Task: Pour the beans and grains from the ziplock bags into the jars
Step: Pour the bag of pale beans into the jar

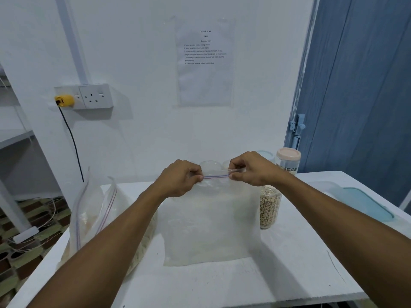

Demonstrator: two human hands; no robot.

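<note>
A clear ziplock bag (209,223) stands upright in the middle of the white table (289,263), holding pale grains. My left hand (180,178) pinches the left end of its red-and-blue zip strip, and my right hand (251,168) pinches the right end. Behind the bag's top, an open clear jar (209,165) shows partly. To the right of the bag stands a clear jar (270,206) full of tan beans. A jar with a pink lid (288,160) stands further back.
Two more ziplock bags (95,216) with pale grains lean at the table's left edge. A light blue lid (364,202) lies on a clear container at the right. A jar with a pale blue lid (265,154) is at the back. The wall is close behind.
</note>
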